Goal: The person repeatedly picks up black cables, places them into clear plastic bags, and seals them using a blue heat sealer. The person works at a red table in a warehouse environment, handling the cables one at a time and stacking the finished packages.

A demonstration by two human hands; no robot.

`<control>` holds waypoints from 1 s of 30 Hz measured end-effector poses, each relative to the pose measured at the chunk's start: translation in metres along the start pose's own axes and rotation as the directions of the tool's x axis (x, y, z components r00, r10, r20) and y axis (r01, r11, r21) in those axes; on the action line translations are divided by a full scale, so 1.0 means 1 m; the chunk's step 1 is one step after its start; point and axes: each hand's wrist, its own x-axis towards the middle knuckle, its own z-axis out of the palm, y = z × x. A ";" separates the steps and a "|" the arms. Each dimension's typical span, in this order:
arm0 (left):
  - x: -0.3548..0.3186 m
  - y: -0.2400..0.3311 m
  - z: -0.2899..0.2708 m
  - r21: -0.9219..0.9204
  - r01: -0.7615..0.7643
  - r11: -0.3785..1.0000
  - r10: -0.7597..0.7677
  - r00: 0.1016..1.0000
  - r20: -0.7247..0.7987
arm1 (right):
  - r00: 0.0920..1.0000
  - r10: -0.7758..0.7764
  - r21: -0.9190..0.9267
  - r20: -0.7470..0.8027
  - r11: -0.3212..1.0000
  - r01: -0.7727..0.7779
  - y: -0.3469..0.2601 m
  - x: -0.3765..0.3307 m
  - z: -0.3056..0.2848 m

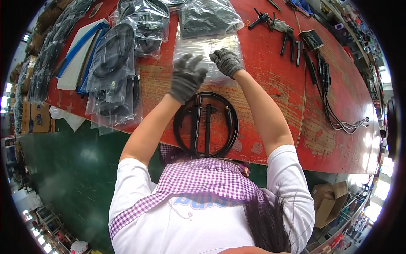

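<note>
My left grip (187, 79) open, fingers spread by clear bags (209, 45); right grip (228, 62) curled over them, can't tell if pinching. Coiled black cable (234, 127) on tabletop (292, 99) near my waist, probably for easy reach.

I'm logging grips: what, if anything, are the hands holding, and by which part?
The left hand, fingers spread, appears to hold nothing. The right hand curls over the clear plastic near its right edge; whether it grips cannot be told.
</note>
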 end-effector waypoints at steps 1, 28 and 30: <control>0.000 -0.004 0.018 0.063 -0.040 0.997 0.037 0.998 0.052 | 0.999 0.013 -0.010 -0.033 1.000 -0.013 0.003 0.000 -0.001; -0.107 -0.031 -0.045 0.101 -0.388 0.916 0.235 0.725 0.647 | 0.968 -0.175 -0.284 0.178 0.933 0.221 0.019 -0.243 0.040; -0.136 -0.025 -0.058 -0.004 -0.206 0.979 0.166 0.778 0.606 | 0.946 -0.273 -0.245 0.175 0.918 0.311 0.010 -0.274 0.049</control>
